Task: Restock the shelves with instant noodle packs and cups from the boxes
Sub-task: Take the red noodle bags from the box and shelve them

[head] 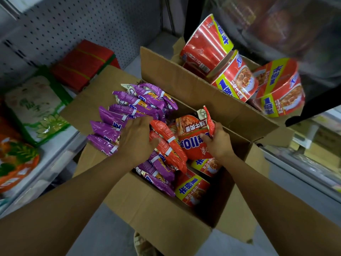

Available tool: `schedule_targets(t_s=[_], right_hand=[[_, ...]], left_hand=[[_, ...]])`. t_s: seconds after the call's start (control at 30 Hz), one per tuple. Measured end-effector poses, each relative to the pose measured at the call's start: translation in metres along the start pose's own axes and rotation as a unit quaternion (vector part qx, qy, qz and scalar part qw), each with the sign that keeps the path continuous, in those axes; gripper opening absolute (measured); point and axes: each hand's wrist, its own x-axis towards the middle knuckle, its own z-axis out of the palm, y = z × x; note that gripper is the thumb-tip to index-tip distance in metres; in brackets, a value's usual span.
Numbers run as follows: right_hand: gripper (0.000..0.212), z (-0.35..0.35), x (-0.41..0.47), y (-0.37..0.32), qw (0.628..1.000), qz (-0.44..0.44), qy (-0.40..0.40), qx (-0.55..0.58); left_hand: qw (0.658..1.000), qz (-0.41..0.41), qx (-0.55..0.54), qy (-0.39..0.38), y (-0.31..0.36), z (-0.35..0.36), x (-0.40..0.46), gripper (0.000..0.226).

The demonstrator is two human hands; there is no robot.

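Red packs [167, 145]: a short row standing on edge in the middle of the near box [166, 217], with one larger red pack [191, 139] leaning against them on the right. Left hand [135, 138] has its fingers curled over the left end of the row, gripping it. Right hand [216, 140] pinches the top seal of the larger red pack between thumb and fingers.

Purple packs [129, 115] fill the left and far side of the same box, stacked on edge; more lie under the red ones. Red cups [191, 189] sit on their sides at the near right of the box.

Far box [186, 78], behind and right, holds big red cups [238, 78] piled loosely above its rim.

Shelf [53, 150] at left carries green and orange bags, and red packets further back.

Risk, my reading: the two hands squeeze a loose row from its ends, so the middle packs may drop out on lifting. A pull by the seal alone could tear it. The piled cups look liable to roll if the boxes are jogged.
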Motion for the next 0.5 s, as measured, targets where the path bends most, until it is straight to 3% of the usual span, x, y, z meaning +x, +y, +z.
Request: schedule_targets(t_s=[0.27,0.5], right_hand=[[0.048,-0.081,-0.037,-0.042,0.991,-0.093,-0.028,-0.088],[0.051,-0.113,-0.062,-0.111,0.939,-0.209,-0.096,-0.256]], left_hand=[[0.997,0.074,-0.011,0.019,0.048,-0.026,-0.005,0.075],[0.985,0.159,0.01,0.072,0.079,-0.069,-0.011,0.089]])
